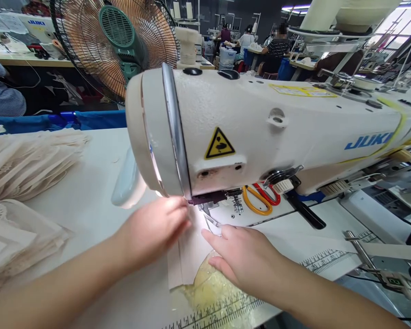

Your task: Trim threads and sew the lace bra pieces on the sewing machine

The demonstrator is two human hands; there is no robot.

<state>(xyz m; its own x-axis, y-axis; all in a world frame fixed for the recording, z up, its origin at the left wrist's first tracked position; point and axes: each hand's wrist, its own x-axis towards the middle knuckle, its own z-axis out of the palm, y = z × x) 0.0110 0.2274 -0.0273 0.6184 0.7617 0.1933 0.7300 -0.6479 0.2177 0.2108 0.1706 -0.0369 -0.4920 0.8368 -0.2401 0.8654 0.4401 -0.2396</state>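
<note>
A cream JUKI sewing machine [260, 123] fills the middle of the view. Under its head lies a pale beige fabric piece [187, 258] on the white table [96, 196]. My left hand [154, 228] pinches the fabric's upper edge just left of the presser foot [208, 214]. My right hand [243, 256] rests flat on the cloth to the right, index finger pointing toward the needle area. The needle itself is hidden behind the machine head.
Stacks of cream lace fabric pieces [23, 164] lie at the left. Orange and red scissors [260, 197] rest behind the needle. A large fan [116, 41] stands behind the machine. Printed rulers [222, 313] mark the table's front edge. Other people sit at the back.
</note>
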